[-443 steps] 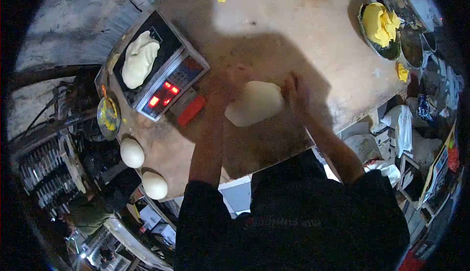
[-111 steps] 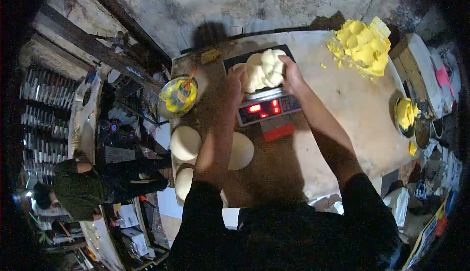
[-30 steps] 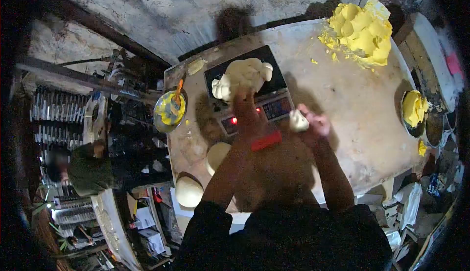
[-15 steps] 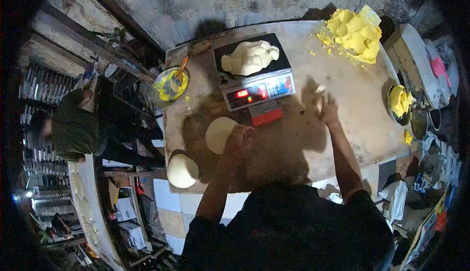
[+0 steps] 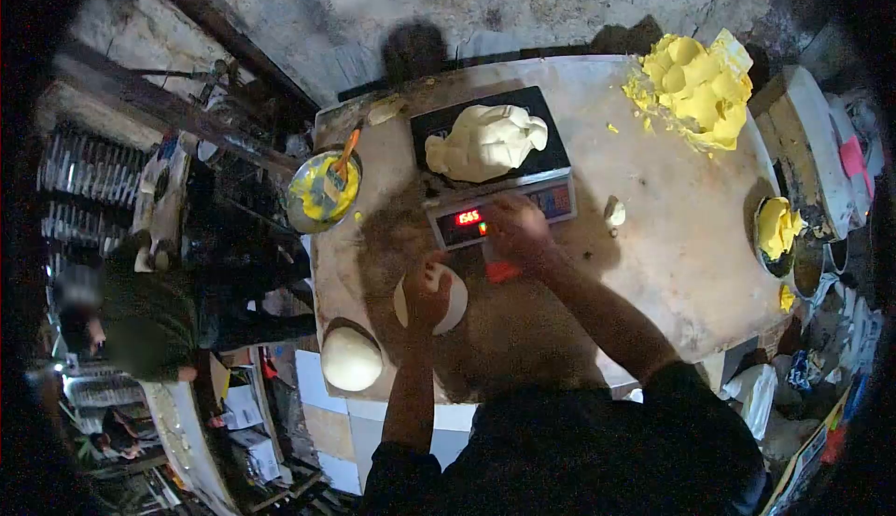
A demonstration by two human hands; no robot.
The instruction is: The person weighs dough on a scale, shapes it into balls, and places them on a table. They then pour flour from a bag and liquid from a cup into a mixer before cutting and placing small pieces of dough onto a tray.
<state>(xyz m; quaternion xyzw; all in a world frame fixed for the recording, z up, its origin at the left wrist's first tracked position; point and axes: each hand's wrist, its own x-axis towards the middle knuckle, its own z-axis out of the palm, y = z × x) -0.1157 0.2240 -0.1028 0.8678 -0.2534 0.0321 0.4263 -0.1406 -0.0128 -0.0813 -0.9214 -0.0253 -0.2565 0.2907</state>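
Observation:
My left hand lies over a round of pale dough on the table, its fingers curled onto the top of it. My right hand is over the front panel of a digital scale, partly hiding the panel; its fingers are dark and hard to make out. A folded lump of dough rests on the scale's black plate, and the red display reads 1565. A smooth dough ball sits at the near left corner. To the right of the scale lies a small scrap of dough.
A metal bowl of yellow paste with an orange-handled brush stands at the left edge. Yellow blocks of fat are heaped at the back right. A dark bowl holds more yellow fat. Another person is on the left.
My right hand has left the small dough scrap and moved left to the scale's panel. My left hand has come down onto the dough round. The display changed from 1566 to 1565. The view shifted.

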